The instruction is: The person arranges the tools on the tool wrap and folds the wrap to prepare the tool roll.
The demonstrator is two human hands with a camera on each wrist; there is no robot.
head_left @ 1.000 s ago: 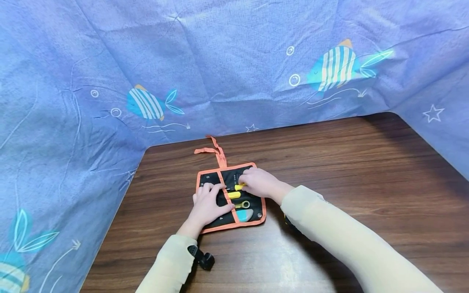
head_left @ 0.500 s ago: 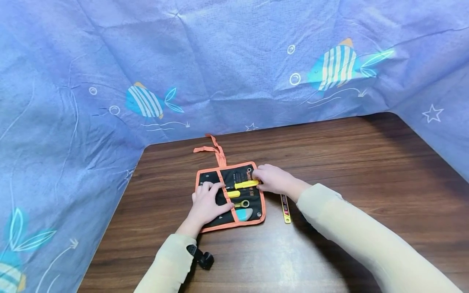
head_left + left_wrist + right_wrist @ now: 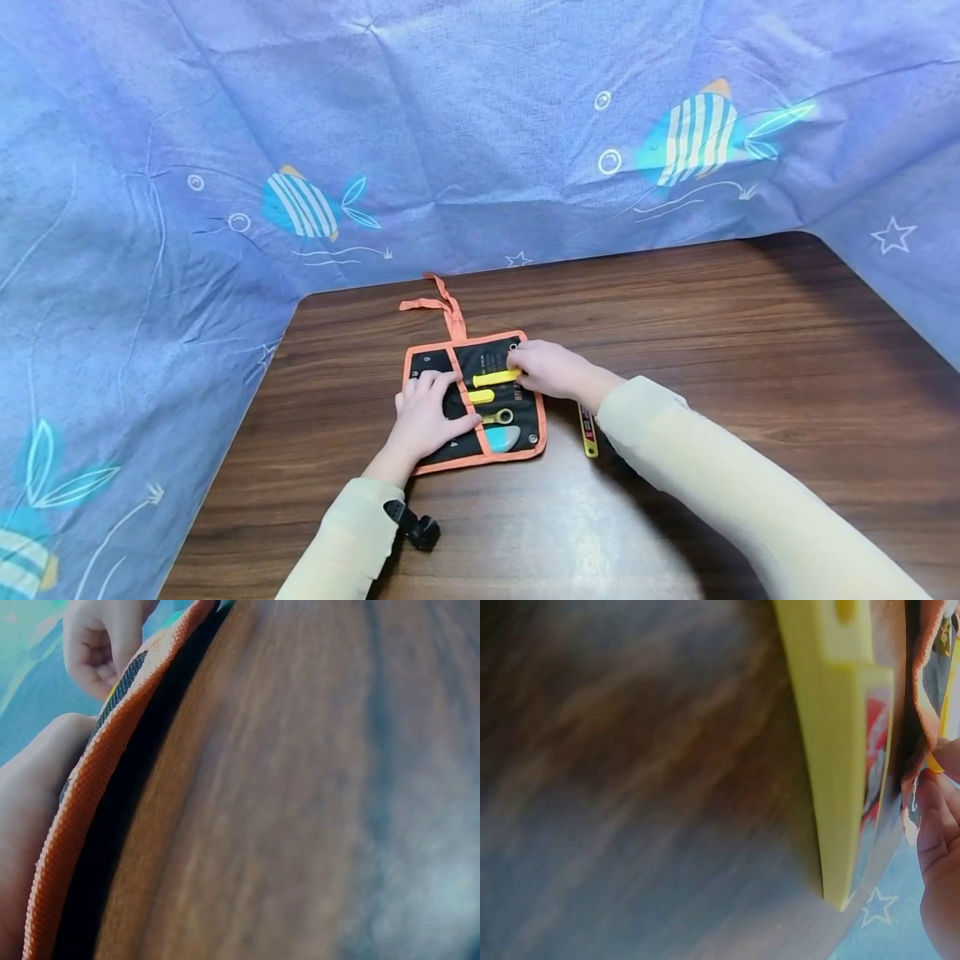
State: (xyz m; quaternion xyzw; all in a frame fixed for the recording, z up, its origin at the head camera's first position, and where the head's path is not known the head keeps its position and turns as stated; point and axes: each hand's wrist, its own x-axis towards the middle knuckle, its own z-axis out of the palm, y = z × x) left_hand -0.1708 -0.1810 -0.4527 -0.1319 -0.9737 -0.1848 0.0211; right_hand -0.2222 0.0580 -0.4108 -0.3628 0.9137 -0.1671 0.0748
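Note:
A black tool roll (image 3: 442,450) with orange edging lies flat on the table, a band of pockets on its left half. My left hand (image 3: 427,417) rests on that half, fingers and thumb spread along the orange band; the left wrist view catches it beside the orange edge (image 3: 97,780). With my right hand (image 3: 547,368) I pinch the right end of a yellow-handled screwdriver (image 3: 493,378), whose other end meets the band. Below it, a second yellow handle (image 3: 482,397), a ring spanner (image 3: 502,416) and a teal-and-grey rounded tool (image 3: 501,437) stick out of the pockets.
A slim yellow tool (image 3: 588,437) with a label and a hole in its end lies on the wooden table (image 3: 712,333), partly under my right wrist. Orange ties (image 3: 450,312) extend from the roll's far edge. A blue fish-print cloth (image 3: 480,150) hangs around the table.
My right hand moved right along the screwdriver, baring its handle and the slim yellow tool, then slightly back left. The screwdriver's handle now reaches the band, its shaft hidden. My left hand stayed put.

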